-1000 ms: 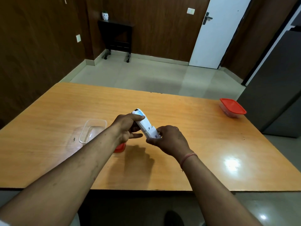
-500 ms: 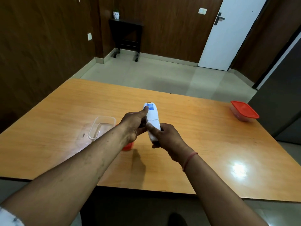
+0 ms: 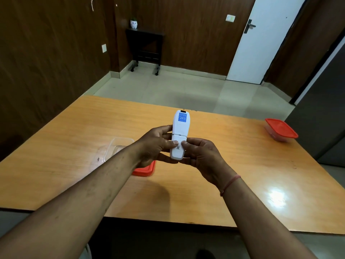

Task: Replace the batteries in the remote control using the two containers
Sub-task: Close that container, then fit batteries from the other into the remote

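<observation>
On the left of the table (image 3: 233, 165) an open clear container (image 3: 119, 146) sits partly behind the left forearm, and what it holds, if anything, cannot be made out. Just right of it a red lid (image 3: 144, 170) lies flat, mostly covered by the left hand (image 3: 155, 146).

Both hands hold the white remote control (image 3: 178, 135) above the middle of the table. A second ago it lay slanted across the hands; now it is swung round to point straight away, back face up, with a blue label at the far end and the battery cover at the near end. The left hand is closed round its left edge, the right hand (image 3: 201, 156) round its right edge, and both thumbs press side by side on the cover. That reads as lining up to slide the cover off, so the swap itself seems not yet begun, since the cover looks seated.

The fingers under the remote are hidden, as is its button face. Far right, a closed container with a red lid (image 3: 281, 130) stands near the table edge; its contents are not visible
</observation>
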